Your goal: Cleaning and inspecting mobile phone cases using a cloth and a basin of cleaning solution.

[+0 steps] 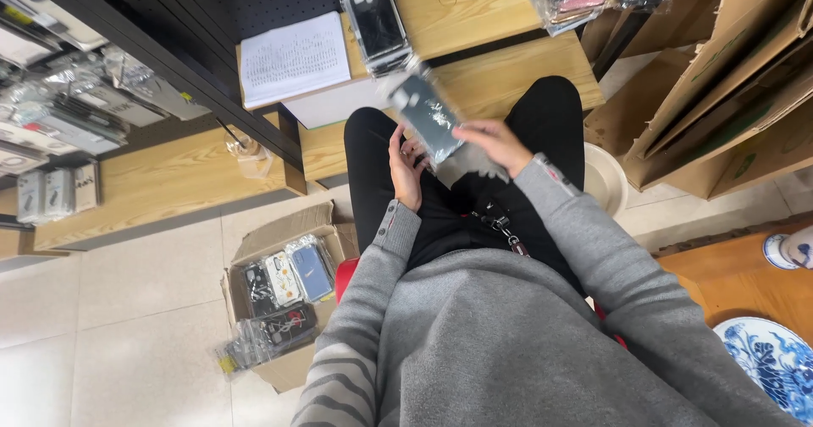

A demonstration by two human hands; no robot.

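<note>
I sit with black trousers and grey sleeves in view. My right hand (494, 143) grips a dark phone case in a clear plastic sleeve (426, 114), held above my lap and blurred by motion. My left hand (407, 170) is beside it, fingers curled near the sleeve's lower edge; whether it touches the sleeve I cannot tell. A stack of more sleeved dark cases (376, 19) lies on the wooden shelf (474, 21) just beyond my knees.
A printed paper list (293, 58) rests on the shelf. An open cardboard box (279, 241) of sleeved phone cases sits on the tiled floor at left. Cardboard boxes (728, 88) lean at right. A blue-and-white plate (775, 363) lies at lower right.
</note>
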